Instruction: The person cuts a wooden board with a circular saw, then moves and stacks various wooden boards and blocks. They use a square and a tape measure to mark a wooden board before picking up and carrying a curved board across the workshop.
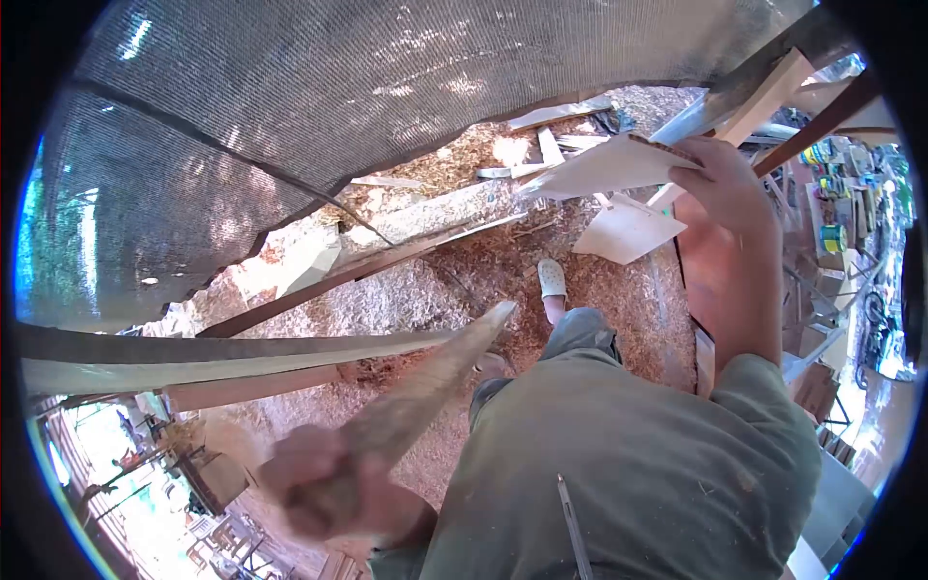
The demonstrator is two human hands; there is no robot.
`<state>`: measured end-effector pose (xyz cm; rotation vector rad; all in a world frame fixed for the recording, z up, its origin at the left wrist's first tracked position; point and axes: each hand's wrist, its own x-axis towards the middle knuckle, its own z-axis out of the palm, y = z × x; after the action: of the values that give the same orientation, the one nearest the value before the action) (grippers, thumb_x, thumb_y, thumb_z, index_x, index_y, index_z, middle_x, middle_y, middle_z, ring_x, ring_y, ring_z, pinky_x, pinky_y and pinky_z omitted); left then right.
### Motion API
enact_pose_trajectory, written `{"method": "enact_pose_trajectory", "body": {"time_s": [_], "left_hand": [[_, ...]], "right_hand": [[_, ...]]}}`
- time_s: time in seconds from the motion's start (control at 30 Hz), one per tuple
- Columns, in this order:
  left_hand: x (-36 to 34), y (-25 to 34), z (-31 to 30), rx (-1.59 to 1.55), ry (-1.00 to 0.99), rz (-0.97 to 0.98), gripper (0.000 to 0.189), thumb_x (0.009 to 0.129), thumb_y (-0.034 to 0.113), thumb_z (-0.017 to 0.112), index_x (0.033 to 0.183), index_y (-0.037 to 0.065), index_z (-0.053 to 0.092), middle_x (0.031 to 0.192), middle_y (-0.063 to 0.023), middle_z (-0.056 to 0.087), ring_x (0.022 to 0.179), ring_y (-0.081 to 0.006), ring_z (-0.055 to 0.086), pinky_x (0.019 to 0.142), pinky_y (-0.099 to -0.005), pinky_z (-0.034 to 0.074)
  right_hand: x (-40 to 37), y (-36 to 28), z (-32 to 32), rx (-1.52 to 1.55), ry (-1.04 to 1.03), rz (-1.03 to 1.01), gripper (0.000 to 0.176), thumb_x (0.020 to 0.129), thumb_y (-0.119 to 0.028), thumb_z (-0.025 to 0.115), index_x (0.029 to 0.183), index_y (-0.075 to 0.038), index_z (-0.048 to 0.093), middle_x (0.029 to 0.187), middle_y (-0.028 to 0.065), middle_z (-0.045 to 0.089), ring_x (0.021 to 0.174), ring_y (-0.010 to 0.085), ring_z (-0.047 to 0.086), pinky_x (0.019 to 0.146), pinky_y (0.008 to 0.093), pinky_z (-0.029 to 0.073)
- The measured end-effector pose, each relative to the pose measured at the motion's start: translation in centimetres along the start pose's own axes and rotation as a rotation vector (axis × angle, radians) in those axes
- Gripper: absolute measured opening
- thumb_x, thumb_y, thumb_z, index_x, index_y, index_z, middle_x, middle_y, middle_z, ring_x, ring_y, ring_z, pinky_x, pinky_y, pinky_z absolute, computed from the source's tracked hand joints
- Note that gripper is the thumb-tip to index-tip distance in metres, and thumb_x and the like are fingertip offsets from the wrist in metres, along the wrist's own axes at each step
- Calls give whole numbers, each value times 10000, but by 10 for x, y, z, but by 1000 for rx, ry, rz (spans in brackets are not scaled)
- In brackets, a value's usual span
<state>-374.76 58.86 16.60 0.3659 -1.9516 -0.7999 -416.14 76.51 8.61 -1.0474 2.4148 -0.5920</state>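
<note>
My left hand (333, 488), somewhat blurred, is closed round the near end of a long wooden plank (425, 387). The plank slants away toward the middle of the view, its far end over the shavings near my feet. Up on the right, the fingers of my right hand (720, 184) clasp the edge of a flat pale board (614, 166) with a rough brown edge. Below that board shows another pale flat piece (630, 230).
Wood shavings (416, 300) cover the ground around my light clog (551, 277). Dark mesh netting (338, 87) hangs ahead. Long timbers (232, 362) reach in from the left, and a leaning beam (764, 101) stands at right. Shelves with spools (833, 237) line the right side.
</note>
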Motion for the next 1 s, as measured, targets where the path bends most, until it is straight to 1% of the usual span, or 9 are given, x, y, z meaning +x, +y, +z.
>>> {"method": "enact_pose_trajectory", "body": {"time_s": [0.1,0.13,0.17,0.27,0.43,0.53,0.73,0.87,1.0], "left_hand": [[53,21,1,323,185,246,391,740,-52,650,1089,92,546,890,-111,521,747,-220,516,625,-314,435],[67,25,3,386,296,358,198,757,76,659,937,30,588,794,-130,548,708,-240,542,584,-329,447],[76,27,8,447,407,472,239,774,204,668,785,-32,631,698,-148,575,668,-259,568,543,-345,458],[99,13,38,548,482,513,166,733,122,714,741,-21,631,669,-119,598,619,-227,582,503,-308,455],[103,-57,124,325,352,140,289,688,51,786,861,42,554,762,-63,578,637,-126,572,526,-249,470],[87,-169,181,253,360,28,338,675,66,821,887,75,558,774,-28,571,658,-105,534,552,-270,440],[3,-305,271,265,368,-76,369,688,134,829,894,56,533,777,-46,552,640,-144,513,589,-297,447],[-99,-356,307,417,116,-609,353,696,150,817,847,29,521,777,-80,558,599,-206,559,612,-350,477],[-151,-368,316,454,-61,-661,338,691,218,805,790,15,554,936,-136,549,900,-296,546,790,-402,461]], "right_hand": [[-6,3,-30,-18,75,-88,267,784,-167,657,984,9,648,905,185,636,910,354,602,783,405,461],[-10,8,-33,-14,81,-92,267,784,-167,657,984,9,648,905,185,636,910,354,602,783,405,461],[-13,15,-35,-30,129,-108,267,779,-157,657,982,17,646,901,187,635,909,354,601,787,403,461],[-25,45,-31,-62,234,-152,266,773,-119,643,991,32,635,908,188,627,896,354,596,799,392,460],[-55,57,-25,121,242,-27,272,761,-78,622,1009,32,632,926,182,623,909,358,590,823,386,458],[-73,66,-12,231,506,-33,268,752,-71,614,1001,26,635,941,181,627,914,363,591,818,387,457],[-93,76,-11,-65,330,-45,243,749,-70,612,971,27,637,963,159,641,887,332,605,809,377,456],[-98,80,-5,51,352,75,258,737,-49,639,981,32,648,946,171,648,845,317,633,746,355,483],[-87,80,-1,96,355,116,244,750,-48,641,981,29,648,940,166,650,843,316,634,753,357,484]]}}
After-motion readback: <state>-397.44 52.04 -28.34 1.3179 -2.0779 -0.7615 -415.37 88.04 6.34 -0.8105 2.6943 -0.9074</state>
